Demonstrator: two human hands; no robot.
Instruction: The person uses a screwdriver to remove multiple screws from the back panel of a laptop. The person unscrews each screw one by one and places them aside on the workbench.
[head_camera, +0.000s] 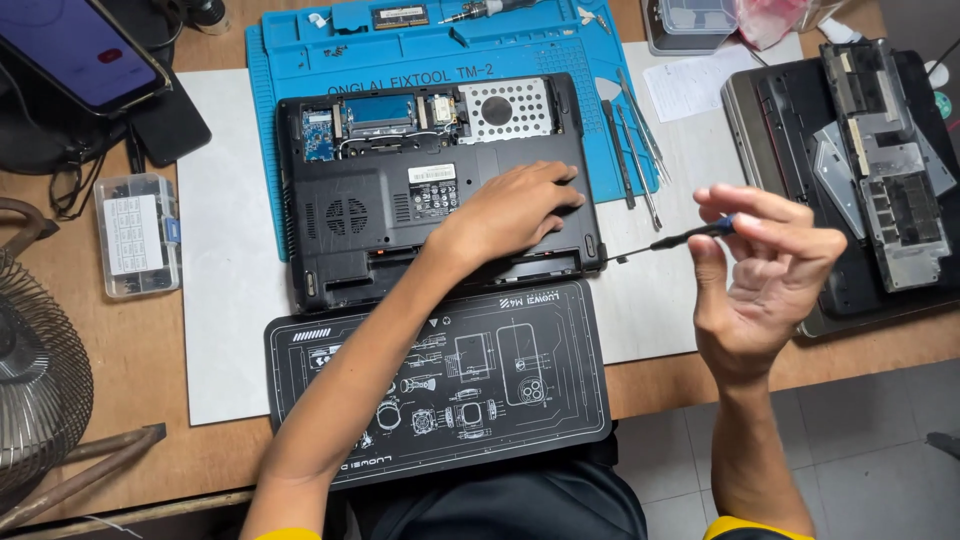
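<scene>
Wooden desk (150, 350) carries a blue mat (300, 60); left hand (515, 210) rests flat, ungripped, on an opened black laptop (380, 210); right hand (765, 270) pinches a slim screwdriver (670, 238).

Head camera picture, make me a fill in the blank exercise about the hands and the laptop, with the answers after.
1. The left hand rests flat on the upturned black ____.
2. The right hand pinches a slim ____ with a blue collar.
3. The laptop lies partly on a ____ work mat.
4. Nearest the person lies a ____ mat printed with white drawings.

Missing words: laptop; screwdriver; blue; black
</scene>
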